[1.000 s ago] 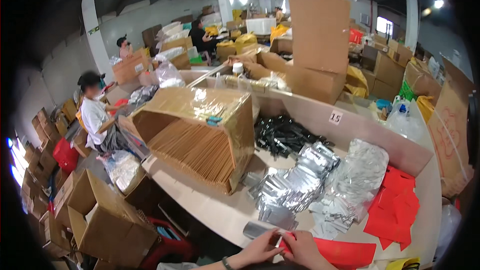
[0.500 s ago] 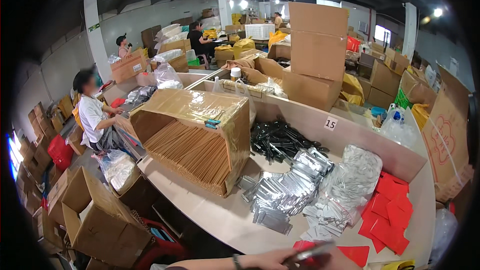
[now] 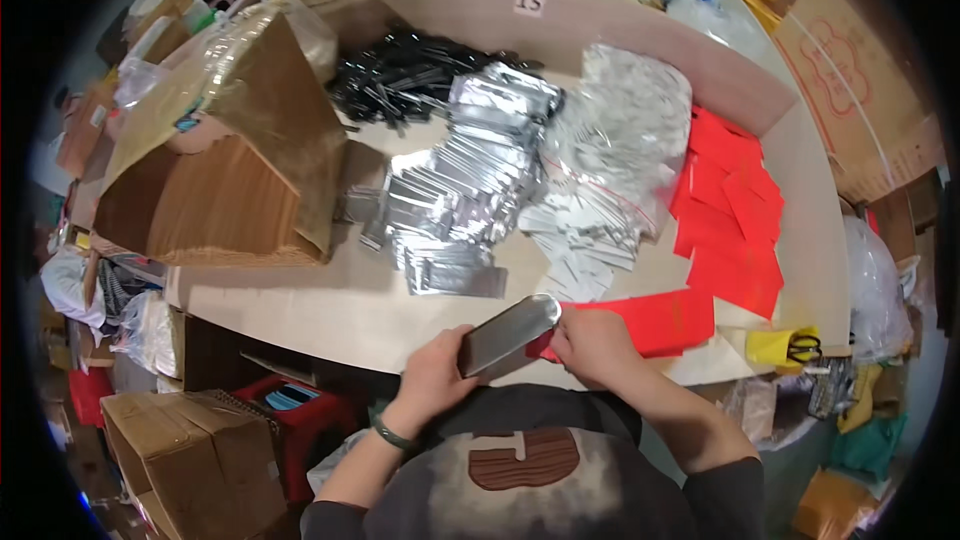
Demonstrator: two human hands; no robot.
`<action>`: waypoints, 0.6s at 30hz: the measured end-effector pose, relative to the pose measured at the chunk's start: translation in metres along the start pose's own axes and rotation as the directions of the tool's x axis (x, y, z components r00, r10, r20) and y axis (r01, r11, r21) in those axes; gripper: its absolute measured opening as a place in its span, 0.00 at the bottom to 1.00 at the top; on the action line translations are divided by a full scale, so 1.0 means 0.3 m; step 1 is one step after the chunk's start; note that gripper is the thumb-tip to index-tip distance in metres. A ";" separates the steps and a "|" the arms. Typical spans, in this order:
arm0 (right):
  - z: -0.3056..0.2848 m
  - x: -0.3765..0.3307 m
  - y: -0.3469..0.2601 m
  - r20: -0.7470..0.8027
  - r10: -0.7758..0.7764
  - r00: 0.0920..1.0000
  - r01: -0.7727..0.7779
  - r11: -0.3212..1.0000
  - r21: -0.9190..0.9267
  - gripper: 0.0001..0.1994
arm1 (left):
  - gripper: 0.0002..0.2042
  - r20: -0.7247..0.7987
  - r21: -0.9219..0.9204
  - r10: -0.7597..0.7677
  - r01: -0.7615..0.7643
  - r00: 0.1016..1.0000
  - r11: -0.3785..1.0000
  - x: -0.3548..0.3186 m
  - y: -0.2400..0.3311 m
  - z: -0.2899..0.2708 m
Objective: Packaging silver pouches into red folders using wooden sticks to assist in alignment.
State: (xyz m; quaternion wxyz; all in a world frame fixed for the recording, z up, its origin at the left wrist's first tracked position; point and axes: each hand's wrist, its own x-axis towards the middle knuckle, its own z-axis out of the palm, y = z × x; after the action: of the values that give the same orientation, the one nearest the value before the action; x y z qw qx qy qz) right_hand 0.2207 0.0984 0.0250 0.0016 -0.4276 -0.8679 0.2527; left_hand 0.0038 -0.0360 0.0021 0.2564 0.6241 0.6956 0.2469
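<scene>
My left hand (image 3: 437, 372), a dark bracelet at its wrist, is wrapped round a flat, silver, rectangular piece (image 3: 510, 335) with a rounded shiny end. Its kind is unclear. My right hand (image 3: 598, 348) has curled fingers beside that end, over red paper packets (image 3: 660, 322) at the table's front edge; what its fingertips hold is hidden. Beyond my hands lies a spread pile of silver foil packets (image 3: 465, 180). Right of it, small white packets (image 3: 580, 240) spill from a clear plastic bag (image 3: 625, 130). More red packets (image 3: 735, 215) lie farther right.
A tilted, open carton (image 3: 240, 185) with brown cardboard inside stands on the table's left. Black, thin-handled items (image 3: 410, 75) are heaped behind the foil. A low partition (image 3: 720, 65) borders the back. Yellow packaging with black scissor-like handles (image 3: 785, 347) sits at the right edge.
The view has tipped down from the wide room to the table and my lap. Both hands now show clearly, with the silver piece held near the table's front edge.
</scene>
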 end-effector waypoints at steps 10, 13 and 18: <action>-0.053 0.213 -0.035 0.146 0.062 0.987 -0.049 0.995 -0.089 0.19 | 0.32 0.049 0.089 0.271 -0.274 0.961 0.957 0.045 -0.045 -0.095; -0.057 0.243 0.147 0.087 0.092 0.992 -0.072 0.974 -0.216 0.14 | 0.26 -0.187 0.169 0.176 -0.144 0.966 0.975 0.072 -0.120 -0.201; -0.057 0.244 0.120 -0.216 -0.133 0.967 0.079 0.967 -0.242 0.06 | 0.09 -0.682 0.379 0.192 0.116 0.705 0.918 0.110 -0.228 -0.574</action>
State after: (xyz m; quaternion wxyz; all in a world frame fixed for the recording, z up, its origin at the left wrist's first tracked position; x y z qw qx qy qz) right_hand 0.2047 0.1784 0.0084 0.0662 -0.4038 -0.9072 0.0978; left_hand -0.1644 -0.0140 0.0838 -0.1664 0.5341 0.7617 0.3270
